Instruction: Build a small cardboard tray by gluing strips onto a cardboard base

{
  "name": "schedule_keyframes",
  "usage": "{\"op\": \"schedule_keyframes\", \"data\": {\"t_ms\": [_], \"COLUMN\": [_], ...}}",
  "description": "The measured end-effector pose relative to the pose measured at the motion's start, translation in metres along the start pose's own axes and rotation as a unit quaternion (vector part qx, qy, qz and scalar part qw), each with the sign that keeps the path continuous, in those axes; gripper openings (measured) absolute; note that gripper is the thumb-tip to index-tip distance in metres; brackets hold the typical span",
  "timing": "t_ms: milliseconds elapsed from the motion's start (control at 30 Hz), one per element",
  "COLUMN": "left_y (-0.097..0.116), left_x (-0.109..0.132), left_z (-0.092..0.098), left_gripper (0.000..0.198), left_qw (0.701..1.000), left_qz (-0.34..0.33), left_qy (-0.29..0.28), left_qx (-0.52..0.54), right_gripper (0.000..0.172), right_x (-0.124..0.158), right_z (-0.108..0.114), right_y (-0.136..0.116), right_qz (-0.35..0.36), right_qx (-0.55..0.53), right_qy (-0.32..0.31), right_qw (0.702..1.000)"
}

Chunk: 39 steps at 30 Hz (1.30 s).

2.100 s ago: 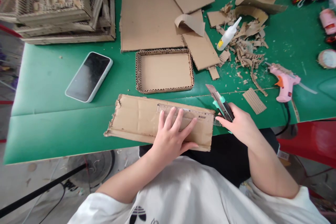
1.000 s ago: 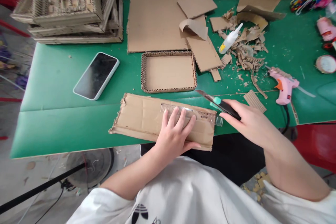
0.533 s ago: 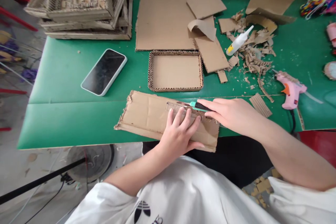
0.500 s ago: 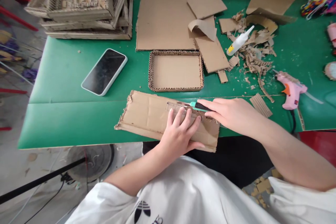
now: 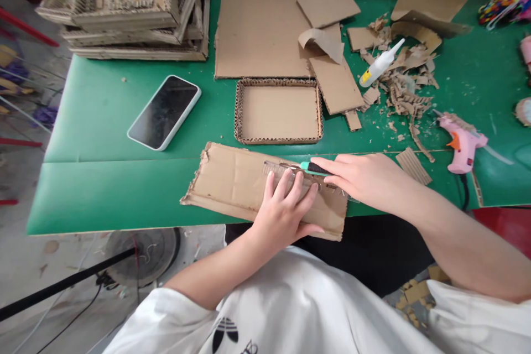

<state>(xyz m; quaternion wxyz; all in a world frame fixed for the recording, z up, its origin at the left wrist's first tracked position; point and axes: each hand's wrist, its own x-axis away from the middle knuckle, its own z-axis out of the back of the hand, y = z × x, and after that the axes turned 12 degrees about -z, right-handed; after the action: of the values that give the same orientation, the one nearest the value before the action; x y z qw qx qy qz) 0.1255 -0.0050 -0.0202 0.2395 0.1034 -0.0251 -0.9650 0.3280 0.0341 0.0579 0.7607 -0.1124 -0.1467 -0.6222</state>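
Observation:
My left hand lies with its fingers spread on a clear plastic ruler, pressing it against a strip of cardboard. Only parts of the ruler show under the fingers. My right hand grips a craft knife with a green and black handle. The knife's blade points left, along the ruler's far edge and just beyond my left fingertips. The strip has torn, ragged ends and overhangs the table's front edge. Directly behind it sits a shallow cardboard tray with corrugated walls.
A phone lies at left, in front of stacked cardboard trays. Cardboard sheets lie at the back. To the right are a glue bottle, cardboard scraps and a pink glue gun on the green table.
The camera view has shifted very slightly. Both hands, the knife, the ruler and the cardboard strip stay practically where they were.

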Motion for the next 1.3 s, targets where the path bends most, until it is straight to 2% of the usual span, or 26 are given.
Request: {"op": "schedule_keyframes", "data": {"t_ms": [400,633,1300], "left_y": [0.001,0.001,0.001], "left_x": [0.000,-0.001,-0.001], "left_z": [0.000,0.002,0.003], "left_gripper": [0.089,0.085,0.081], "left_qw": [1.000,1.000,1.000], "left_qz": [0.004,0.006,0.004], "left_qy": [0.000,-0.015,-0.009], "left_qx": [0.001,-0.014,-0.021], "right_gripper": [0.044,0.044,0.045], "right_x": [0.004,0.005,0.020], "right_z": [0.003,-0.001,-0.009], "right_y": [-0.003,-0.002,0.007], "right_qz": [0.007,0.009,0.030], "right_qx": [0.067,0.078,0.111], "right_qy": [-0.013,0.007,0.045], "right_qw": [0.998,0.997,0.992]}}
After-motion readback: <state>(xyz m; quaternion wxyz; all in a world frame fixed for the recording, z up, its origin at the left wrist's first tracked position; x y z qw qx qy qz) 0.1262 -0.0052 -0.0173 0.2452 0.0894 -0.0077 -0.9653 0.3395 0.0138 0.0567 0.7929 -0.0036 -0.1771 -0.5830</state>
